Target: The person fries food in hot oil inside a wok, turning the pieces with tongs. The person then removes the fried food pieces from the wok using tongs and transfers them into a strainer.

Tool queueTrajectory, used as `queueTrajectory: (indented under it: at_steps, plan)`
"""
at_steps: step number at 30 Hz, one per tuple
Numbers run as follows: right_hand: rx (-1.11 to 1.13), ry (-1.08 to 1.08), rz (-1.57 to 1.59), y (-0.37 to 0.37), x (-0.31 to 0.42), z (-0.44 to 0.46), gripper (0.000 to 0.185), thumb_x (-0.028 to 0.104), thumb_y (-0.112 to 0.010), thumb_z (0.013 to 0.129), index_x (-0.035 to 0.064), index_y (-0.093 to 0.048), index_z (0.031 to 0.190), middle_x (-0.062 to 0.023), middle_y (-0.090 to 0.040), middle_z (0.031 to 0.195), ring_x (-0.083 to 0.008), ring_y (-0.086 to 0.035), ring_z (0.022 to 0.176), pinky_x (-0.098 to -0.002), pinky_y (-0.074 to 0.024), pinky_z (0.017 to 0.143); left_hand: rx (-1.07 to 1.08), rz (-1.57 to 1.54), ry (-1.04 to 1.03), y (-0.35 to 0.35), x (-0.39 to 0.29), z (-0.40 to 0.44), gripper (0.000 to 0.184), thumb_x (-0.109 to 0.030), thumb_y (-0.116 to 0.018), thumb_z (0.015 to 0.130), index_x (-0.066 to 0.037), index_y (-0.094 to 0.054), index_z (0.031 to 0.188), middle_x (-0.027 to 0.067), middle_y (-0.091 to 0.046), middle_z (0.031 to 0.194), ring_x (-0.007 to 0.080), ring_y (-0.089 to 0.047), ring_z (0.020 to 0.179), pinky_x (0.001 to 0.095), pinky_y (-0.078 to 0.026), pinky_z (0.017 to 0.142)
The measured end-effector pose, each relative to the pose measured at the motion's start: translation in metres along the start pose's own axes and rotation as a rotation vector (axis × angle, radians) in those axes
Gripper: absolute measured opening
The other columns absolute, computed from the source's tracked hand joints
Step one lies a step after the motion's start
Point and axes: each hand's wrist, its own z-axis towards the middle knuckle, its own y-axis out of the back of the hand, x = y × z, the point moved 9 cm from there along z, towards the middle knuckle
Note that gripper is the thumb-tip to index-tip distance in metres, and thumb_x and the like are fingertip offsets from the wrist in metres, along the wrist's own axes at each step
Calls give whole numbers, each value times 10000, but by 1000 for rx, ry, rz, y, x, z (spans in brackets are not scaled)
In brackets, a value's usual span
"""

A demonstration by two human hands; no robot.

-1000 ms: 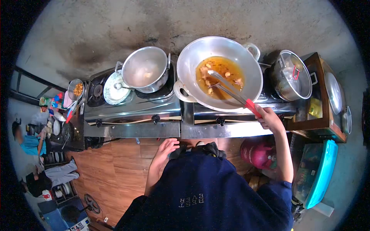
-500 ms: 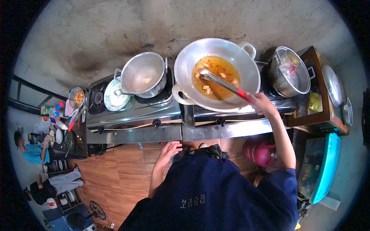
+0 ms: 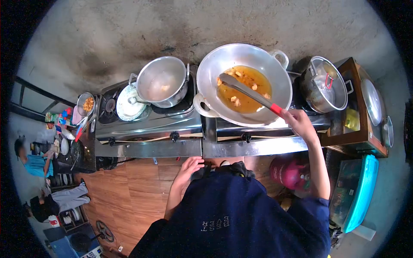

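My right hand (image 3: 299,123) is closed around the red grip of a pair of metal tongs (image 3: 251,93). The tongs reach across a large two-handled wok (image 3: 211,69), with their tip by the left edge of the yellow-brown oil (image 3: 241,102). Several small golden fried pieces (image 3: 235,101) lie in the oil. Whether the tongs pinch a piece cannot be made out. Held low in front of the stove, near my body, my left hand (image 3: 186,169) has nothing in it, its fingers loosely apart.
Left of the wok stand a deep pot (image 3: 157,79) and a lid (image 3: 129,105). To its right are another pot (image 3: 318,92) and a wooden cabinet (image 3: 365,129). A strainer (image 3: 87,103) holds fried pieces. Below sits a pink gas cylinder (image 3: 287,172). Two people are at far left.
The tongs' tip has shifted slightly left and up, turning its darker side to view. My right hand has moved a little right and down. My left hand stays nearly still.
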Motion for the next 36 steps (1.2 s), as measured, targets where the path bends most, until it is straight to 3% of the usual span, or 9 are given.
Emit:
queueTrajectory:
  at_steps: [2,5,8,22,26,33,36]
  plan:
    - [-118,174,-95,8,19,-12,423,309,-559,899,-44,-555,667,-52,-432,487,-120,-378,446,-320,-313,437,1,0,3,0,2,2,357,-321,-476,967,-58,-513,1205,100,-580,1163,182,-579,1056,294,-428,906]
    - [-220,205,-240,7,26,-31,293,195,-575,881,-57,-568,732,-195,-417,536,-265,-355,456,-380,-333,480,0,-4,27,-3,4,5,349,-318,-481,964,-63,-516,1199,95,-580,1163,180,-580,1053,307,-420,914]
    - [-227,199,-276,8,29,-38,350,229,-586,882,-43,-556,664,-203,-450,520,-349,-403,453,-402,-355,479,24,42,30,-7,6,10,368,-334,-441,977,-63,-495,1221,101,-576,1175,187,-579,1060,314,-427,944]
    - [-272,252,-325,19,38,-58,307,219,-579,897,-16,-565,699,-208,-445,513,-360,-425,434,-396,-351,460,39,31,17,-16,9,20,367,-342,-441,977,-70,-484,1220,104,-562,1191,190,-573,1075,321,-425,945]
    - [-259,134,-350,17,33,-57,308,220,-580,897,-14,-555,699,-219,-455,523,-391,-474,473,-395,-371,471,11,-45,-3,-13,11,20,326,-316,-495,959,-83,-511,1186,64,-587,1148,151,-579,1022,296,-415,895]
    - [-293,330,-360,7,39,-62,285,165,-594,886,-15,-522,676,-218,-436,508,-380,-437,430,-389,-336,429,-9,-45,-27,-10,15,12,350,-321,-516,949,-64,-509,1186,75,-588,1130,169,-582,1010,297,-443,872]
    - [-291,247,-365,8,37,-61,289,170,-574,899,-13,-516,684,-208,-452,510,-344,-410,402,-375,-330,426,-12,-69,-38,-10,19,12,358,-325,-520,947,-50,-523,1176,87,-590,1118,175,-585,999,291,-452,865]
